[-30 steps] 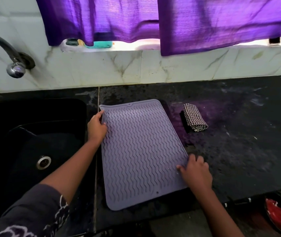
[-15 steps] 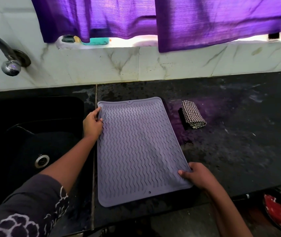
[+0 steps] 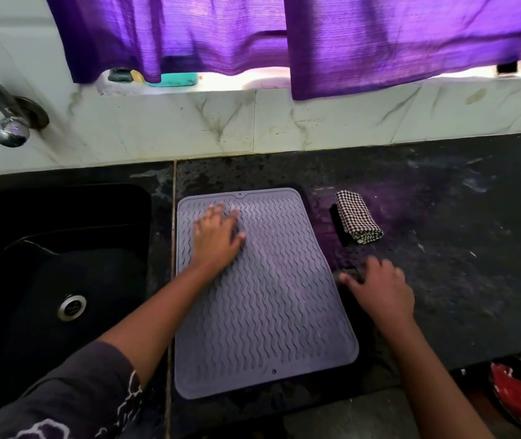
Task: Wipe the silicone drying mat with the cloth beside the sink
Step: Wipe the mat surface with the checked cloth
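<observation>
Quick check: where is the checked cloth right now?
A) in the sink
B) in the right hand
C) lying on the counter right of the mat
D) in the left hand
C: the checked cloth lies folded on the counter right of the mat; the left hand rests flat on the mat and the right hand holds nothing.

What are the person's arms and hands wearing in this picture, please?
Both the left hand and the right hand are bare, with no gloves; they are slightly blurred, and I can make out no ring or watch. The left arm wears a dark grey sleeve with a white line pattern, ending near the elbow. The right forearm shows no sleeve.
</observation>
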Motion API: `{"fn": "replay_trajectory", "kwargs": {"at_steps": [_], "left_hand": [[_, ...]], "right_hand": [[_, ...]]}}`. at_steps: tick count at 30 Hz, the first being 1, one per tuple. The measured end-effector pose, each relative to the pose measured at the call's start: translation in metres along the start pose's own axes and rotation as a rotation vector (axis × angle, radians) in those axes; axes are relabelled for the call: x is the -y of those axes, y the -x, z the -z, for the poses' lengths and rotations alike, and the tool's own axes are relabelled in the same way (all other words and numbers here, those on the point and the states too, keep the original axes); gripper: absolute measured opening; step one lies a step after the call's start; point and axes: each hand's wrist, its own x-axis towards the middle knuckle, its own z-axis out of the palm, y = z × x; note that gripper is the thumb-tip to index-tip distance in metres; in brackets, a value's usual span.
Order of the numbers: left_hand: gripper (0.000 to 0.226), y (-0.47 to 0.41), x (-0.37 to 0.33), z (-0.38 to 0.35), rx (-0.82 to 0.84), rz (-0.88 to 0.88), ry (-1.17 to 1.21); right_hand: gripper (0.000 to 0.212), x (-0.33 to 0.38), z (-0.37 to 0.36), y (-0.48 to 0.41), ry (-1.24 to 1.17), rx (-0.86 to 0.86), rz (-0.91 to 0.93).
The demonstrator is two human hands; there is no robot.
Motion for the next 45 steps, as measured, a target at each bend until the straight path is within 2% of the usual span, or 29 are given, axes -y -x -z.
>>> {"fn": "replay_trajectory", "kwargs": {"at_steps": [2,4,6,8,12,15,17,19,21,24,26,28,30,34,37,39,42,43,45], "left_hand": [[0.065,-0.005,-0.027,-0.015,0.137,-0.14,-0.056],[0.066,-0.013,-0.051,-0.027,0.24,-0.2,-0.107],[0.068,-0.019,-0.067,-0.034,0.313,-0.19,-0.129],[0.069,-0.021,-0.073,-0.04,0.326,-0.155,-0.121],[0.069,-0.018,-0.073,-0.048,0.263,-0.136,-0.131],[0.068,-0.021,-0.072,-0.048,0.242,-0.15,-0.128],[0.069,-0.022,-0.072,-0.049,0.236,-0.157,-0.133],[0.07,-0.022,-0.071,-0.049,0.237,-0.169,-0.138],[0.076,-0.023,-0.069,-0.049,0.254,-0.179,-0.13],[0.081,-0.028,-0.066,-0.043,0.341,-0.186,-0.04],[0.074,-0.035,-0.061,-0.035,0.395,-0.169,0.095],[0.068,-0.042,-0.051,-0.025,0.348,-0.151,0.177],[0.064,-0.047,-0.039,-0.021,0.247,-0.126,0.128],[0.064,-0.059,-0.021,-0.022,0.126,-0.063,-0.07],[0.065,-0.065,-0.014,-0.027,0.125,-0.022,-0.087],[0.064,-0.064,-0.013,-0.031,0.122,-0.01,-0.09],[0.064,-0.063,-0.014,-0.032,0.087,0.002,-0.096],[0.064,-0.064,-0.013,-0.032,0.079,0.002,-0.096],[0.064,-0.064,-0.012,-0.032,0.063,-0.005,-0.096]], "right_hand": [[0.054,0.007,0.008,-0.03,-0.003,-0.052,0.003],[0.046,0.015,0.015,-0.057,-0.042,-0.109,0.011],[0.033,0.032,0.02,-0.08,-0.169,-0.144,0.078],[0.025,0.058,0.019,-0.107,-0.288,-0.065,0.181],[0.039,0.103,0.0,-0.159,-0.218,0.167,0.275],[0.041,0.118,-0.015,-0.185,-0.188,0.168,0.234],[0.04,0.123,-0.014,-0.191,-0.106,0.091,0.248],[0.041,0.114,-0.007,-0.186,0.003,-0.067,0.209],[0.048,0.088,-0.004,-0.174,0.021,-0.114,0.09],[0.07,0.039,-0.015,-0.151,-0.033,0.092,-0.049],[0.068,0.023,-0.032,-0.142,-0.002,0.09,0.003],[0.058,0.018,-0.04,-0.142,0.068,-0.075,0.066],[0.056,0.018,-0.036,-0.149,0.095,-0.172,0.095],[0.054,0.038,-0.008,-0.162,-0.141,-0.205,0.146],[0.051,0.082,0.003,-0.153,-0.284,-0.263,0.301],[0.054,0.113,-0.007,-0.142,-0.221,-0.178,0.399],[0.068,0.134,-0.033,-0.139,0.111,0.127,0.381],[0.077,0.135,-0.033,-0.143,0.151,0.178,0.393],[0.082,0.133,-0.027,-0.157,0.144,0.161,0.49]]}}
